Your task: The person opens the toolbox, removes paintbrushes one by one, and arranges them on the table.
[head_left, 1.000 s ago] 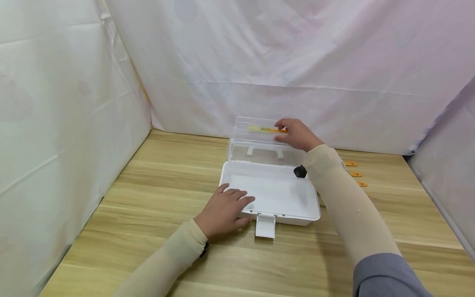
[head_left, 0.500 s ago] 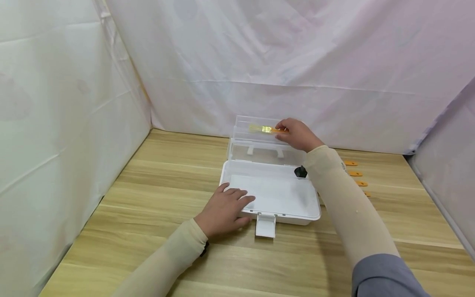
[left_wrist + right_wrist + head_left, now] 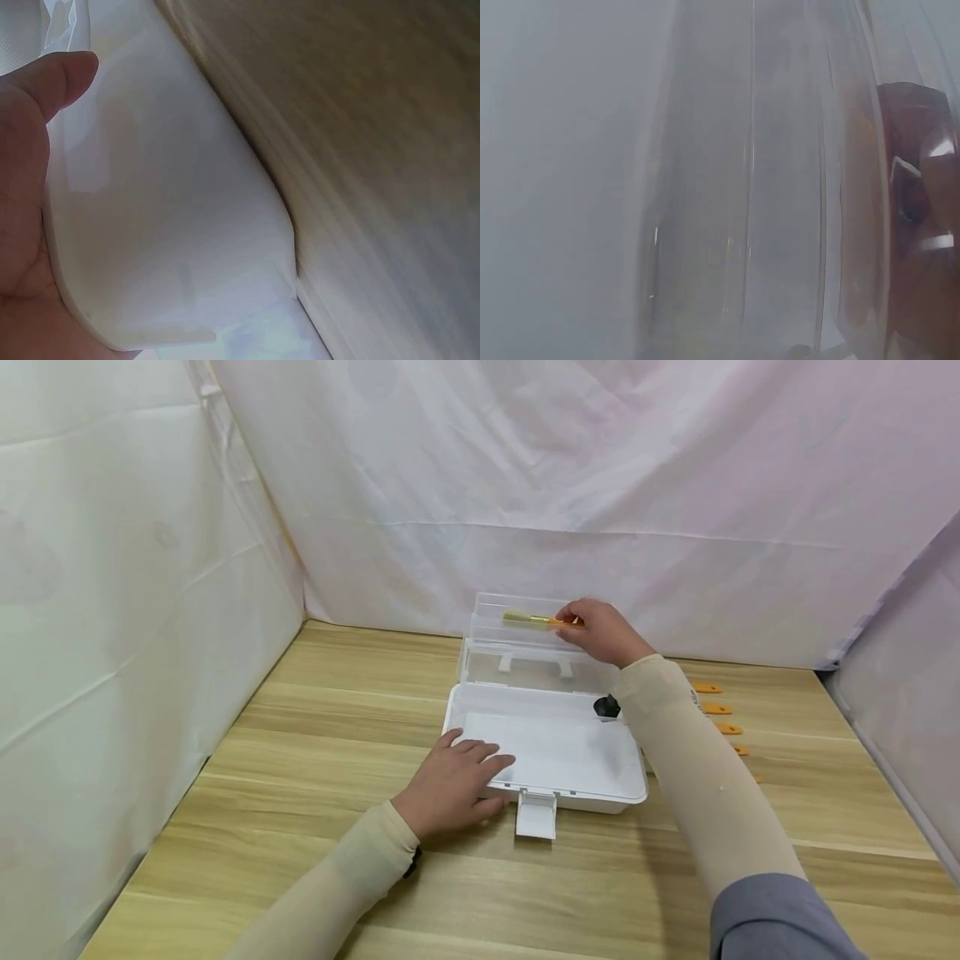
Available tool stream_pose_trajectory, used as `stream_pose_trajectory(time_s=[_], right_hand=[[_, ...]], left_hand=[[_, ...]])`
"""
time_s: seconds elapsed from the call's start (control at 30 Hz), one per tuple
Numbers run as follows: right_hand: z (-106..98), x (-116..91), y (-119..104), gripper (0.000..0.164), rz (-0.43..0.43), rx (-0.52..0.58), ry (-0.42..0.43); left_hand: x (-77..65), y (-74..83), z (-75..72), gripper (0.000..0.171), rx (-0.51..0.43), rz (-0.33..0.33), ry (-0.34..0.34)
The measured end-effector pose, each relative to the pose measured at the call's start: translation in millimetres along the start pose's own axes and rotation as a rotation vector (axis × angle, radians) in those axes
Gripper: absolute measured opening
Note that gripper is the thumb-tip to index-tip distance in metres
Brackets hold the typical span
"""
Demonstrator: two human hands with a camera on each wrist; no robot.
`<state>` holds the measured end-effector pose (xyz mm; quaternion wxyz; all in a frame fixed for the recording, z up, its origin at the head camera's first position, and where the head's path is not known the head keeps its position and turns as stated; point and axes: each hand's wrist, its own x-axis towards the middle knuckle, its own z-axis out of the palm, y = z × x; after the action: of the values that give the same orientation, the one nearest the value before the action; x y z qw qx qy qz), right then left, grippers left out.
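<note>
In the head view my right hand (image 3: 597, 628) pinches the orange handle of a flat paintbrush (image 3: 528, 618) with pale bristles and a metal ferrule. Its bristles point left, over the clear plastic upper part (image 3: 495, 633) of a white box (image 3: 555, 752). My left hand (image 3: 453, 789) rests over the box's front left corner, fingers spread across the rim and thumb low by the front wall. The left wrist view has this palm and thumb (image 3: 71, 79) against the white outer wall (image 3: 165, 195). Blurred clear plastic (image 3: 780, 180) fills much of the right wrist view, with the right hand partly hidden behind it.
Several orange handles (image 3: 717, 709) lie in a row on the wooden table (image 3: 300, 735), partly behind my right sleeve. The box's white latch (image 3: 536, 815) hangs open at the front. A pale cloth curtain (image 3: 450, 485) stands right behind the box.
The paintbrush has turned in my right fingers: its broad metal ferrule faced the head camera half a second ago, and now looks narrower. My left hand and the box have stayed put.
</note>
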<state>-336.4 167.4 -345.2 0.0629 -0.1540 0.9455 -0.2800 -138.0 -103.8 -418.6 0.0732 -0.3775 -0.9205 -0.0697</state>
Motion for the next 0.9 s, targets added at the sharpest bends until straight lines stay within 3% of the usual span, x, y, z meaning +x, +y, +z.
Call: stream_pose_trajectory(time_s=[0.9], right_hand=[[-0.6,-3.8,2.2,0.019,-0.089,0.015,0.073]], left_hand=[[0.9,-0.2,-0.3,0.049,0.009,0.008,0.013]])
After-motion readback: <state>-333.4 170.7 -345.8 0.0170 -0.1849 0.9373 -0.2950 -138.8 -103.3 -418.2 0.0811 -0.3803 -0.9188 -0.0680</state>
